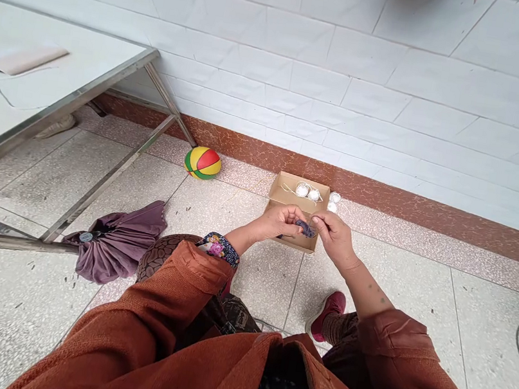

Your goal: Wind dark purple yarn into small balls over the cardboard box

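Fingers of your left hand pinch a small dark-blue piece just right of frame centre, its long axis sloping gently down rightward; which end leads, I cannot tell. Your right hand has its fingertips narrow beside it, grip unclear. You seem to be working it two-handed; the next move likely calls for a steady left pinch. Beyond, a cardboard box holds white balls.

Multicoloured ball and purple cloth beside metal-framed table, white-tiled wall behind.
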A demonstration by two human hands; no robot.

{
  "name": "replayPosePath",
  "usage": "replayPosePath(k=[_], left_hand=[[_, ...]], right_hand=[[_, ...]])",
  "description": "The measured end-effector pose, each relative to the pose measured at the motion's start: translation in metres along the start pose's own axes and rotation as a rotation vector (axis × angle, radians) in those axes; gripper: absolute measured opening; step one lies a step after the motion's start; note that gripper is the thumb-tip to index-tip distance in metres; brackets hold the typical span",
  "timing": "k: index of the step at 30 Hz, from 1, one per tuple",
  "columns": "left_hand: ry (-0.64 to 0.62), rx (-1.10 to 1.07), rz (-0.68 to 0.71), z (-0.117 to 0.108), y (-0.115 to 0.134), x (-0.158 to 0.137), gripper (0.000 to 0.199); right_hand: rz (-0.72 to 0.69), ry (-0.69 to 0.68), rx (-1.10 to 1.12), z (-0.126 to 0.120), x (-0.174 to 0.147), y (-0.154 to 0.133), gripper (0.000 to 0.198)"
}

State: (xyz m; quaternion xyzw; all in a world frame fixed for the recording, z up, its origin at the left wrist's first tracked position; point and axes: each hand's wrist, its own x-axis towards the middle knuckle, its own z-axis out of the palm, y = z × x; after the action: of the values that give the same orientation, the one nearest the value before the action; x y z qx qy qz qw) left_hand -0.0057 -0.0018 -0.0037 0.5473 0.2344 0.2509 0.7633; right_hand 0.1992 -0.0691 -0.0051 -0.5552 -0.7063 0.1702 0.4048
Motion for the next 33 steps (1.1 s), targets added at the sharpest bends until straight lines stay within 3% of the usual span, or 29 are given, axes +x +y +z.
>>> replayPosePath(k=[3, 8, 13, 20, 25, 28, 33], left_hand=[[-0.031, -0.111, -0.002, 0.005, 0.002, -0.003, 0.038], [0.126, -0.231, 0.038, 0.004, 0.001, 0.001, 0.041], [0.203, -0.294, 0.077, 0.0, -0.003, 0.004, 0.041], [0.379, -0.077, 0.158, -0.008, -0.009, 0.01, 0.038], [0.371, 0.123, 0.142, -0.007, -0.012, 0.011, 0.034], [0.272, 0.154, 0.085, -0.002, -0.01, 0.006, 0.034], [0.071, 0.023, 0.027, 0.007, -0.004, -0.001, 0.039]], right_hand=[[0.047, -0.031, 0.043, 0.008, -0.002, 0.003, 0.037], [0.067, -0.081, 0.007, 0.025, -0.01, 0.009, 0.036], [-0.024, -0.165, -0.141, 0.035, -0.016, 0.01, 0.035], [-0.219, -0.313, -0.183, 0.025, -0.018, -0.008, 0.035], [-0.24, -0.158, -0.124, 0.007, -0.012, -0.017, 0.039], [-0.111, -0.007, -0.073, -0.003, -0.005, -0.014, 0.042], [0.129, 0.148, -0.026, -0.004, 0.005, 0.004, 0.044]])
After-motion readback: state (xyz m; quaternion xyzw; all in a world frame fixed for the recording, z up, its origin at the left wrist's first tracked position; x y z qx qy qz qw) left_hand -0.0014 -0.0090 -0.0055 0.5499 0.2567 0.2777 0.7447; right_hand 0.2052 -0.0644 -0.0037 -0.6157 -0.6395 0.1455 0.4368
